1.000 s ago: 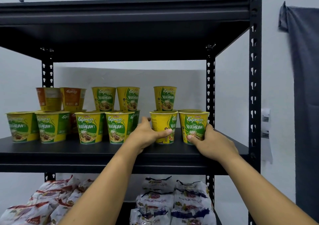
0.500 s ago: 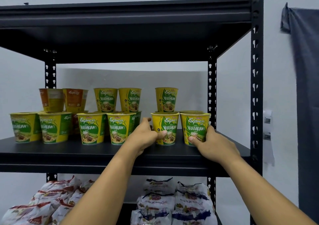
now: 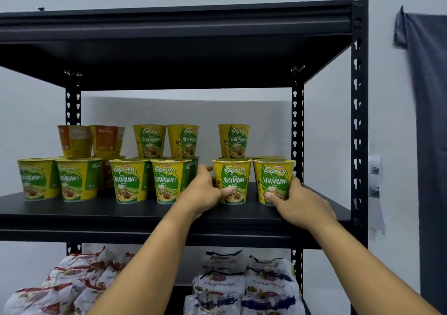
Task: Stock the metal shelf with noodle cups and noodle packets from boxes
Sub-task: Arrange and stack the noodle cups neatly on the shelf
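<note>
Now your left hand (image 3: 202, 193) curls round the left cup (image 3: 233, 174) from its nine o'clock side; your right hand (image 3: 302, 204) grips the right cup (image 3: 274, 173) from three o'clock. Both cups stand upright, side by side, at the three o'clock end of the shelf (image 3: 108, 214).

Black metal shelf (image 3: 96, 220): the middle board's got six green-yellow noodle cups (image 3: 129, 181) lined up along the front. More are stacked behind, with two orange cups (image 3: 106, 140) up top left. The board below has red-white packets (image 3: 60, 288) on the left and blue-white packets (image 3: 217, 288) on the right.
</note>
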Motion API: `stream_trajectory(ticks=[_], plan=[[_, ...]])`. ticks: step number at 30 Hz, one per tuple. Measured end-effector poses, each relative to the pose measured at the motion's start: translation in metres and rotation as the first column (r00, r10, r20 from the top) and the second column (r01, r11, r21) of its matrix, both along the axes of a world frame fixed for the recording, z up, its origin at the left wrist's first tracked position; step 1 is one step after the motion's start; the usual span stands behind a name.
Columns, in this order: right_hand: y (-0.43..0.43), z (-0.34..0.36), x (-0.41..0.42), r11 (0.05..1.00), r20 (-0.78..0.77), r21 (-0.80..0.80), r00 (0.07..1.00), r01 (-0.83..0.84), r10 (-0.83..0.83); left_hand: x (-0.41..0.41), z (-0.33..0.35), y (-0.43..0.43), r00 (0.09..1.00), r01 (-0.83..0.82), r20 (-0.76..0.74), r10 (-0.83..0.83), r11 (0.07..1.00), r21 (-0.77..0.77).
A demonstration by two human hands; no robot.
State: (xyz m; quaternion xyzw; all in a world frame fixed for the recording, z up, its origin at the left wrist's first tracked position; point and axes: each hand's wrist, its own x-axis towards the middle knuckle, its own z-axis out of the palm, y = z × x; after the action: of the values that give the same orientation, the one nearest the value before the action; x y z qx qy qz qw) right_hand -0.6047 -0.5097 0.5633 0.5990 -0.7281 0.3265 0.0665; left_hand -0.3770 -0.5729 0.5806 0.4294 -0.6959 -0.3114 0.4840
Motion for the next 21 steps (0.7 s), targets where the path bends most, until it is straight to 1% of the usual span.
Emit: stream_trajectory(ticks=[5,11,18,21], plan=[[0.0012,-0.0008,-0.0009,1.0,-0.004,-0.004,1.0,-0.004,0.004,-0.0001,0.001,-0.0008,1.0,0.027,-0.004,-0.027,0.999,0.029],[-0.0008,-0.0009,-0.0015,1.0,0.002,-0.006,1.0,-0.007,0.007,-0.0008,0.0012,0.0005,0.999,0.017,0.033,-0.017,1.0,0.012],[-0.0012,-0.0013,-0.0034,1.0,0.024,-0.017,0.999,-0.022,0.023,-0.0016,0.0013,-0.0018,0.999,0.039,0.001,-0.039,0.999,0.014],[-0.0008,-0.0014,-0.0038,1.0,0.024,-0.017,0.999,-0.025,0.025,-0.0014,0.0015,0.0007,0.999,0.046,0.009,-0.046,0.999,0.004]])
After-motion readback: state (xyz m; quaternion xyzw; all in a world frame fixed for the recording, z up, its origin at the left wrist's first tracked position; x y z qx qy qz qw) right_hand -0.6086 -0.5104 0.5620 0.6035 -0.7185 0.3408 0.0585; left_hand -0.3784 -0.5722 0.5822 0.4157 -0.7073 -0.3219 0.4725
